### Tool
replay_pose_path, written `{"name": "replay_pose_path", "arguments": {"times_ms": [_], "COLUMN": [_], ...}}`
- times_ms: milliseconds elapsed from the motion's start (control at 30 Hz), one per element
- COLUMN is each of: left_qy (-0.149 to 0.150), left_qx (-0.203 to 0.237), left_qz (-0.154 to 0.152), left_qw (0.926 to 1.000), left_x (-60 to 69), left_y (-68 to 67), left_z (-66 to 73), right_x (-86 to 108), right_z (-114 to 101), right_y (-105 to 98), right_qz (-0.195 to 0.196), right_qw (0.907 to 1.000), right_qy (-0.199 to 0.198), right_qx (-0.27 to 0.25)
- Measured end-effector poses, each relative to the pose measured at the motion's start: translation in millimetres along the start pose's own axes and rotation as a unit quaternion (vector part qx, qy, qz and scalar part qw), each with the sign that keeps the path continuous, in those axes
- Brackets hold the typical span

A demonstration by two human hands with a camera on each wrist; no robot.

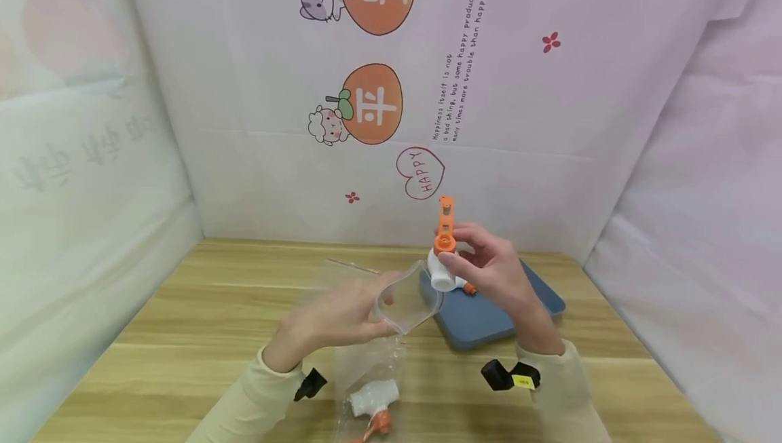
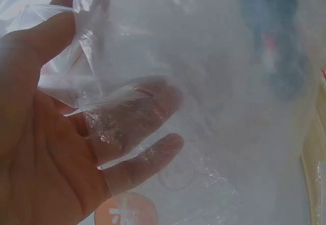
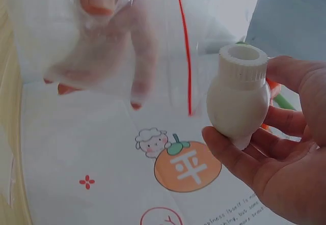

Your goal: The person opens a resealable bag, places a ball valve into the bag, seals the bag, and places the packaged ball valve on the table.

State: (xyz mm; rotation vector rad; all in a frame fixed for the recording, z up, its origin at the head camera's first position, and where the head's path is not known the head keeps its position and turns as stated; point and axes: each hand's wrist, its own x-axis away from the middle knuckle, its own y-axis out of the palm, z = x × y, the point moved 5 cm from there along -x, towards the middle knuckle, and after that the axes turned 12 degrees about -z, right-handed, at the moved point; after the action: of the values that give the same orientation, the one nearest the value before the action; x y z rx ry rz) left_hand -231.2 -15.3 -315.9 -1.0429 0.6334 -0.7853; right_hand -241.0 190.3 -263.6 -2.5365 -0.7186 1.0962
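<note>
My right hand (image 1: 497,266) pinches a white plastic ball valve (image 1: 441,273) with an orange lever handle pointing up. In the right wrist view, the valve's round ribbed opening (image 3: 245,55) faces up, with my fingers around its body. My left hand (image 1: 342,314) holds a clear zip bag (image 1: 409,304), its mouth spread wide and facing the valve. In the left wrist view, the thumb is at the bag's mouth while other fingers (image 2: 147,159) show through the film. The valve is just beside the bag's mouth; the head view cannot tell whether they touch.
A blue tray (image 1: 476,324) lies behind and below my right hand, with another white and orange valve (image 1: 468,287) partly hidden on it. Near the front edge lies a clear bag (image 1: 366,361) with a white valve (image 1: 374,397) inside. White printed cloth walls surround the wooden table (image 1: 183,334).
</note>
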Motion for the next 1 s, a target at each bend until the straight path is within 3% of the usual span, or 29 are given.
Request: {"name": "replay_pose_path", "arguments": {"times_ms": [467, 700, 833, 1000], "left_qy": [-0.020, -0.004, 0.009, 0.018], "left_qx": [0.037, 0.031, 0.035, 0.038], "left_qz": [-0.006, 0.005, 0.010, 0.014], "left_qw": [0.9991, 0.9995, 0.9993, 0.9990], "left_x": [0.2, -2.3, -2.5, -2.1], "left_y": [4.2, 4.7, 3.7, 2.2], "left_z": [0.1, 2.3, 3.9, 6.4], "right_x": [-0.9, 0.9, -1.1, -1.4], "right_z": [-15, -20, -24, -27], "right_y": [16, 25, 32, 41], "right_qz": [0.006, -0.001, -0.033, -0.063], "right_qw": [0.9992, 0.9995, 0.9967, 0.9926], "right_qy": [-0.001, -0.032, -0.066, -0.073], "right_qx": [-0.038, 0.003, 0.036, 0.073]}}
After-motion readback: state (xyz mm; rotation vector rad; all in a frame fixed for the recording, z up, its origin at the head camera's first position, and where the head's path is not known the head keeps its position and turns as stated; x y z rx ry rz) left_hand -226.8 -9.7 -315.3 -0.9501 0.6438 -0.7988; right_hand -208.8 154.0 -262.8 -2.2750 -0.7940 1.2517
